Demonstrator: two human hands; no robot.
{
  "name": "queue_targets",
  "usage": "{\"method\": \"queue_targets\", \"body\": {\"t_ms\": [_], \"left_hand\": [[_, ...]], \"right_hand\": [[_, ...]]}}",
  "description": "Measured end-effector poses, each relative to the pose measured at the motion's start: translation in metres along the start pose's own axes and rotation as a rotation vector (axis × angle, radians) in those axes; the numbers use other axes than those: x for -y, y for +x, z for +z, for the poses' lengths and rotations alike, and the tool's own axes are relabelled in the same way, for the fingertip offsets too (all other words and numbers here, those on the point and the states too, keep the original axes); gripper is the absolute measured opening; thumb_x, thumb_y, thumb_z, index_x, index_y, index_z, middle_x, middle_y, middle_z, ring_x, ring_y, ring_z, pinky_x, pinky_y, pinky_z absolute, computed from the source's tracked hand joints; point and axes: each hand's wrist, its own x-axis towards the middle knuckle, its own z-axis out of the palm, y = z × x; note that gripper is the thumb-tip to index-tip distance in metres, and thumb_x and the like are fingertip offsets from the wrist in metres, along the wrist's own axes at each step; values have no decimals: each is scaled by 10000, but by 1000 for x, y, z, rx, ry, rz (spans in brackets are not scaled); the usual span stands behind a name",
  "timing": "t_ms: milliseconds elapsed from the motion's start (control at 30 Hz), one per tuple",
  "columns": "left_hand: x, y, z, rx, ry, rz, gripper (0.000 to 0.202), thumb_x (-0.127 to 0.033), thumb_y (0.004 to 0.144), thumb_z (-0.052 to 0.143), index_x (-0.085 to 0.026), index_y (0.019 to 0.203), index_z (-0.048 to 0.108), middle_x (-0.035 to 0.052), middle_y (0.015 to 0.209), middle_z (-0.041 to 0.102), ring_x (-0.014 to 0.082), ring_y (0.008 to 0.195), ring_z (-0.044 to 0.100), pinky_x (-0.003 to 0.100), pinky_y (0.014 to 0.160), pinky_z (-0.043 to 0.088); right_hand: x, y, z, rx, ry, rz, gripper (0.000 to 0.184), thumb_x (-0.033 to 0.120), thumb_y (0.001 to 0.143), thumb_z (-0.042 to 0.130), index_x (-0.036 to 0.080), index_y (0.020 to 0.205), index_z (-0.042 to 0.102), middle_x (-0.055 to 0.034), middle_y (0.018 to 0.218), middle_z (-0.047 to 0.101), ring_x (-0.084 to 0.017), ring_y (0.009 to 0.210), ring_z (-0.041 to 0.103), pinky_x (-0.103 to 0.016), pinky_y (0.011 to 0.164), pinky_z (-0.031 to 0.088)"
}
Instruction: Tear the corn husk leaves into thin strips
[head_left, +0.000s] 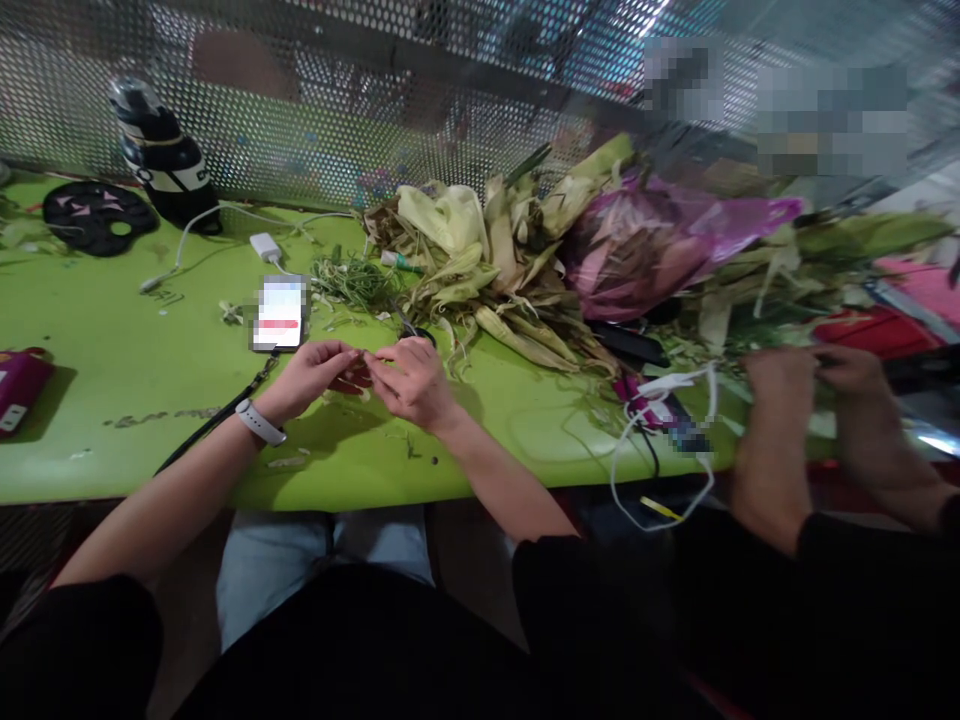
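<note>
Over the green table, my left hand and my right hand meet at the fingertips. Both hands are closed in a pinch. Whatever lies between the fingers is too small to make out. Just beyond my left hand lies a phone with a lit screen and a dark strap. A heap of thin green strips is behind my hands. Partly hidden by my right hand is a dark looped thing, perhaps a scissors handle.
Corn husks and a pink plastic bag are piled behind and right. At right, a co-worker's hands work near a white cable. A dark bottle, black palette-shaped piece and magenta box are left.
</note>
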Motion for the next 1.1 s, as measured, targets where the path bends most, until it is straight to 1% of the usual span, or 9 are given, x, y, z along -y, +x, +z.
{"method": "queue_targets", "body": {"t_ms": [100,200,300,367,467,567,767,933,1100], "left_hand": [[-1,0,0,11,36,18,338,-447,863,678,-115,929,676,118,891,763,186,809,741,339,789,609],[-1,1,1,41,78,49,308,-422,868,676,-124,943,656,110,910,760,185,852,742,317,775,605],[2,2,1,52,148,91,284,-405,873,669,-133,953,642,98,916,753,192,886,740,322,769,607],[3,3,1,31,176,125,289,-409,873,666,-134,957,640,95,915,748,196,891,739,333,772,608],[3,2,2,-6,155,144,302,-418,862,676,-128,938,636,94,907,746,197,871,741,344,778,608],[0,0,4,-8,88,123,303,-415,847,697,-127,922,637,97,912,752,196,871,742,344,791,609],[-3,-2,3,-10,-23,54,346,-359,733,819,-132,921,637,98,923,774,213,916,748,339,805,607],[0,0,1,-18,-18,18,338,-373,724,827,-122,887,669,96,871,783,197,843,758,348,824,611],[2,0,2,-29,11,37,353,-411,717,823,-123,871,688,104,842,785,202,808,759,382,835,613]], "right_hand": [[1,0,2,-49,94,56,280,301,929,550,180,1098,739,-98,977,697,-212,912,603,-433,855,489],[1,2,3,-104,286,171,295,313,951,521,174,1094,738,-92,958,694,-185,887,632,-380,787,536],[-1,4,3,-80,413,255,278,322,969,521,190,1092,733,-84,974,702,-169,893,657,-357,771,568],[-2,5,2,-51,435,255,264,338,971,535,190,1062,735,-80,960,708,-162,878,664,-350,771,577],[0,6,1,-48,407,249,249,343,970,542,187,1015,730,-74,924,704,-161,858,659,-349,772,576],[2,7,0,-42,338,265,229,337,969,544,182,956,712,-67,884,679,-166,846,642,-346,752,564],[5,6,1,-77,284,263,237,337,978,527,162,898,665,-62,848,643,-157,802,609,-316,718,535],[5,4,3,-77,269,251,223,319,979,521,169,903,667,-66,857,649,-168,812,608,-339,749,527],[7,5,0,-80,216,239,230,321,988,502,177,904,660,-66,851,647,-174,818,608,-341,755,519]]}}
